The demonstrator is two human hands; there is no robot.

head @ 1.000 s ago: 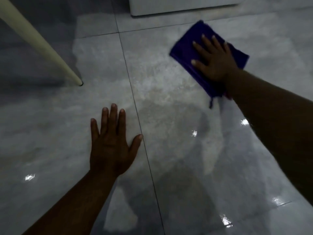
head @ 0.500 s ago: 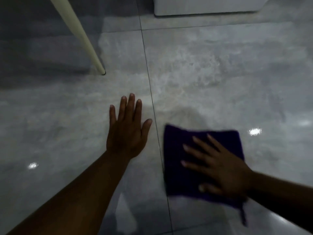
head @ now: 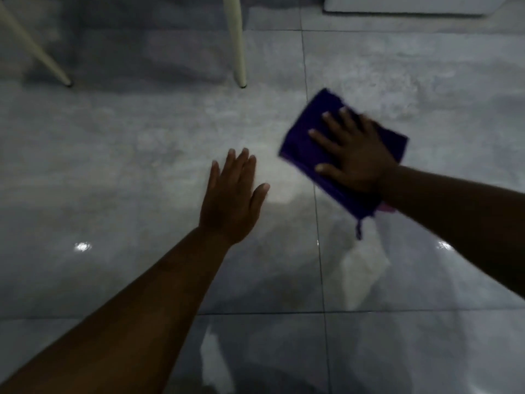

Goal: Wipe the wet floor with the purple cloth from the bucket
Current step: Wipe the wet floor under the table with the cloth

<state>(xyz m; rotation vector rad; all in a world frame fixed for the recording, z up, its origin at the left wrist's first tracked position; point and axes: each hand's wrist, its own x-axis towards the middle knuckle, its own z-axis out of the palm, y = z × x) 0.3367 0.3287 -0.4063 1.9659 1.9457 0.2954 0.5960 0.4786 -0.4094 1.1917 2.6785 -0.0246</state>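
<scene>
A folded purple cloth (head: 309, 129) lies flat on the glossy grey tiled floor (head: 142, 155), right of centre. My right hand (head: 355, 155) presses down on it with straight, spread fingers and covers its middle. A short tag hangs from the cloth's near corner. My left hand (head: 233, 194) rests flat on the tile to the cloth's left, fingers straight, holding nothing. The floor near me shines with wet reflections. No bucket is in view.
Two cream furniture legs stand on the floor at the back, a slanted leg (head: 37, 52) far left and a nearly upright leg (head: 237, 44) at centre. The base of a white unit (head: 403, 7) sits at the top right.
My right hand slid the cloth toward me and the left, then away to the right again. My left hand stayed planted. The view shifted, bringing a second furniture leg into sight.
</scene>
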